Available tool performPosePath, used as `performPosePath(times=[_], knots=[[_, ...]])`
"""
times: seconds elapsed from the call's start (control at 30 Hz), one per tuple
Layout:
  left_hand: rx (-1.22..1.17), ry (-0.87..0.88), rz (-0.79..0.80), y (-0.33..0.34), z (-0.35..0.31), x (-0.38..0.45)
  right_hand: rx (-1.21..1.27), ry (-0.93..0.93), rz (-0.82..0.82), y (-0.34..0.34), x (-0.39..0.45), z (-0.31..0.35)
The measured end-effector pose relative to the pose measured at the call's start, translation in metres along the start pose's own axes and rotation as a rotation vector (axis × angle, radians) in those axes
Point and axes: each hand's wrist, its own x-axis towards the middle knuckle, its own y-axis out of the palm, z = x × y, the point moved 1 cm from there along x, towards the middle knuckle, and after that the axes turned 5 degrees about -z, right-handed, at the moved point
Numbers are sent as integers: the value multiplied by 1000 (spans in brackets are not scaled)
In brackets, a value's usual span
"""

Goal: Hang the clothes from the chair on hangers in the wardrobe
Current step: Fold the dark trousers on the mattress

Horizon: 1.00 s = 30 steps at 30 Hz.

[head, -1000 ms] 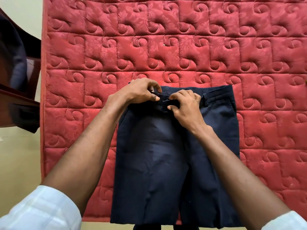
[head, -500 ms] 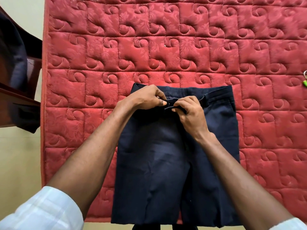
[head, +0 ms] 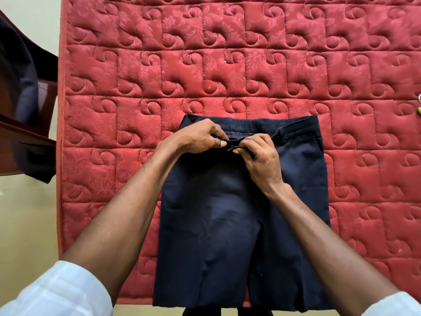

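Navy trousers [head: 239, 213] lie flat on the red quilted mattress [head: 205, 65], waistband toward the far side, legs running to the near edge and hanging over it. They sit right of the mattress's middle, nearer the near edge than the far one.

Left hand [head: 196, 137] is at the middle of the waistband, fingers curled, thumb and forefinger pinching the left flap of the fly closure. Right hand [head: 259, 156] is just beside it, fingers curled tight, pinching the right flap. The two pinches nearly touch at the centre of the waistband (fastener itself is too small and dark to make out, so cannot tell whether it is hooked or loose).

Right part of the waistband is folded over a little, showing a belt loop or tab. Fabric below the hands is smooth, with a centre crease down to the crotch.

White sleeves [head: 57, 293] are rolled up at both forearms.

Off the left edge of the mattress: a dark wooden chair [head: 22, 142] with another dark garment [head: 20, 87] draped on it. At the right edge, a small green-and-white object [head: 418, 109], mostly cut off by the frame, not identifiable.
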Motion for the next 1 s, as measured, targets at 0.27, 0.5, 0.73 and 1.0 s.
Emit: performPosePath(times=[0.27, 0.5, 0.73, 1.0], knots=[[9, -9, -23, 0, 5, -3, 0, 29, -19, -6, -6, -5], [29, -52, -29, 4, 5, -4, -91, -48, -2, -2, -15, -4], [14, -77, -51, 11, -2, -8, -62, -45, -62, 4, -23, 3], [-133, -156, -13, 18, 1, -5, 79, -2, -68, 7, -28, 12]])
